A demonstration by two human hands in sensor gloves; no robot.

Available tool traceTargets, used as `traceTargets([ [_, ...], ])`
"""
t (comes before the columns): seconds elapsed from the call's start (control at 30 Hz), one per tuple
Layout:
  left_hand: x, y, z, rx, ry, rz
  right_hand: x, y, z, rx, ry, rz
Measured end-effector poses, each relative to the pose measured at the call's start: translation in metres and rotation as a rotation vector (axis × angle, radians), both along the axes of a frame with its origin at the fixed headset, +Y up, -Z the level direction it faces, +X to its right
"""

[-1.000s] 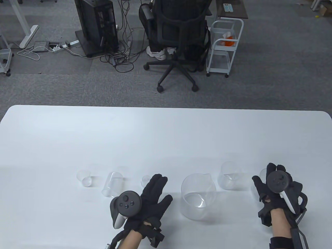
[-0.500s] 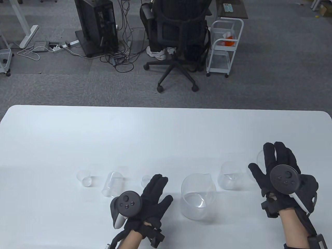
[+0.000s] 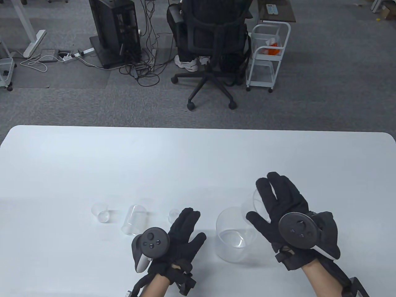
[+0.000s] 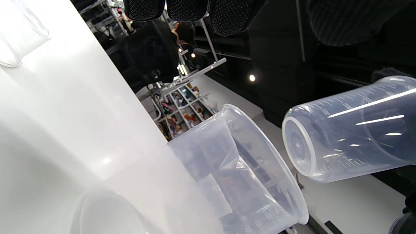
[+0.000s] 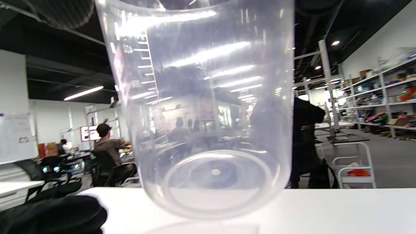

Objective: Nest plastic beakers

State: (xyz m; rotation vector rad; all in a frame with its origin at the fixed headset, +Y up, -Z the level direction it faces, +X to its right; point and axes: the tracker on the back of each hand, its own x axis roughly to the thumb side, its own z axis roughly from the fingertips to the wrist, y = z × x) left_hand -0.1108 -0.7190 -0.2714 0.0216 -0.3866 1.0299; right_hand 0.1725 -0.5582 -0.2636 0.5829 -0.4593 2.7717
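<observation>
Carrying a clear beaker toward the big one: the drop-in is where this could slip.

My right hand [image 3: 287, 213], right of centre in the table view, grips a clear graduated plastic beaker [image 4: 351, 136] held off the white table [image 3: 198, 161], just beside the rim of the wide clear plastic beaker with a spout [image 3: 236, 236] standing lower centre. If I lower it tilted, its base may catch that rim and tip the light beaker. My left hand [image 3: 176, 238] lies flat and released, steadying nothing. Three smaller clear beakers [image 3: 133, 219] wait lower left.
</observation>
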Motion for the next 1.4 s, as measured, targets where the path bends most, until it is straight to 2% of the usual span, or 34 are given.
traceTargets([
  [0.33, 0.000, 0.000, 0.000, 0.001, 0.001, 0.004, -0.038, -0.047, -0.006, -0.098, 0.085, 0.093],
  [0.6, 0.000, 0.000, -0.001, 0.003, 0.001, 0.004, -0.046, -0.087, -0.016, -0.192, 0.089, 0.137],
  [0.77, -0.001, 0.000, -0.001, 0.002, 0.001, 0.004, -0.047, -0.103, -0.020, -0.224, 0.090, 0.156],
  [0.9, -0.001, 0.000, -0.001, 0.001, 0.002, 0.004, -0.044, -0.109, -0.021, -0.248, 0.094, 0.155],
  [1.03, -0.001, 0.000, -0.001, 0.000, 0.002, 0.003, -0.039, -0.105, -0.021, -0.242, 0.084, 0.122],
  [1.27, -0.001, 0.000, -0.001, -0.003, 0.000, 0.002, -0.015, -0.089, -0.028, -0.147, -0.043, 0.084],
  [1.4, -0.001, 0.000, -0.001, -0.003, 0.001, 0.002, 0.008, -0.085, -0.042, -0.122, -0.164, 0.076],
])
